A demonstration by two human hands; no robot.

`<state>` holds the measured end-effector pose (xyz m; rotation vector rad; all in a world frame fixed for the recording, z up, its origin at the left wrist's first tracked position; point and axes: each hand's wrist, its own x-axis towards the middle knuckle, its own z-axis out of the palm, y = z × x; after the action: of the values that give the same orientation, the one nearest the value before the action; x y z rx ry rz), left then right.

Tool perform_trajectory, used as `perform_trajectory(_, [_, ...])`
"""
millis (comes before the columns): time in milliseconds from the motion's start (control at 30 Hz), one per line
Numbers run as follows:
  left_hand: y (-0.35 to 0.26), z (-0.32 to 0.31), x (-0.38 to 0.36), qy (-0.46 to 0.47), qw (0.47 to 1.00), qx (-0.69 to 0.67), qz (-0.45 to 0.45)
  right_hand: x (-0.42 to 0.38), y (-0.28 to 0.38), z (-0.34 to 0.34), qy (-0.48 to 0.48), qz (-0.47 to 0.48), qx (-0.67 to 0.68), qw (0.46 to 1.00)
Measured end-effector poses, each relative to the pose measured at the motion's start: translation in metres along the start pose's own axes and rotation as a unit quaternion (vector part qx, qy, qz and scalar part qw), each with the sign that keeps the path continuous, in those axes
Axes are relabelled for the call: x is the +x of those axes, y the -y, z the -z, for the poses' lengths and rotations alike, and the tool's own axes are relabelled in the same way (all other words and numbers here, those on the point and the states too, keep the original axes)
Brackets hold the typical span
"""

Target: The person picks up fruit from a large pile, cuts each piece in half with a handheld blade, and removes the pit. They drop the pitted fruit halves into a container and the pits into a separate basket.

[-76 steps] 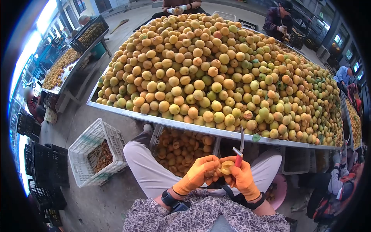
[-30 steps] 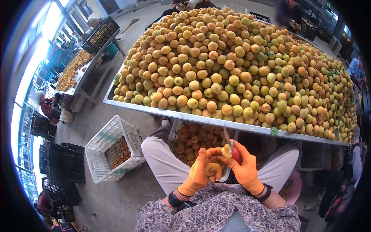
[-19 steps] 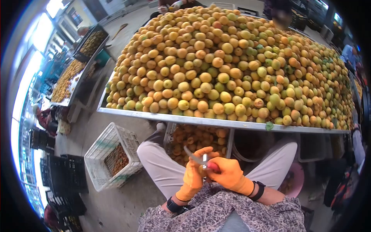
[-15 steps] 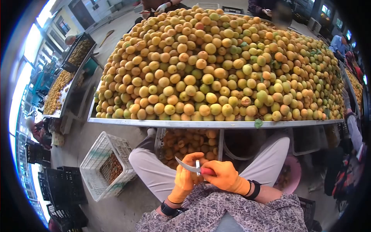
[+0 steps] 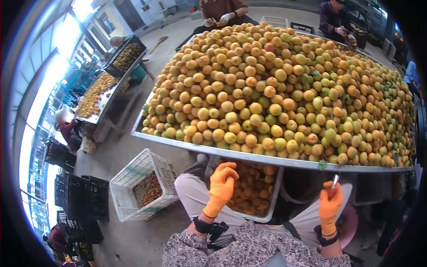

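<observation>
Fruit pile [image 5: 267, 93] behind metal rim [image 5: 200, 148]; left grip [image 5: 221, 186] half-curled by cut-fruit crate [image 5: 276, 196], hold unclear; right grip [image 5: 330, 207] closed round knife [image 5: 335, 180].

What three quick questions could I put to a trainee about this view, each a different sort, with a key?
1. True or false: the person's right hand holds a red-handled tool.
2. Fill in the blank: a small green ____ lies at the near rim of the table.
3. Which holds the small reddish-brown pieces?
a) the table
b) the white basket
c) the tray between the knees

Key: 1. true; 2. leaf; 3. b, the white basket.
</observation>
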<state>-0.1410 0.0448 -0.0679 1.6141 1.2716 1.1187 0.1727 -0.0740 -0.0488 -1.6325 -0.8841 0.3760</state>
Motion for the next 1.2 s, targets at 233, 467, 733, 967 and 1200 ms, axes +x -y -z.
perform_trajectory(233, [-0.026, 0.053, 0.090, -0.219, 0.872, 0.411, -0.152, 0.004, 0.047, -0.005, 0.212, -0.088, 0.057, 0.972])
perform_trajectory(467, [0.018, 0.048, 0.159, -0.099, 0.857, 0.502, -0.058, -0.011, 0.032, -0.011, 0.263, -0.154, 0.088, 0.948])
perform_trajectory(733, [0.017, 0.031, 0.173, -0.079, 0.818, 0.567, 0.052, -0.026, 0.051, 0.001, 0.317, -0.113, 0.009, 0.942])
perform_trajectory(967, [0.004, 0.047, 0.149, -0.099, 0.962, 0.253, -0.004, -0.028, 0.041, -0.003, 0.279, -0.171, 0.094, 0.940])
perform_trajectory(1200, [-0.066, 0.055, 0.076, 0.088, 0.925, -0.365, 0.053, -0.015, 0.066, -0.018, 0.251, -0.168, 0.183, 0.936])
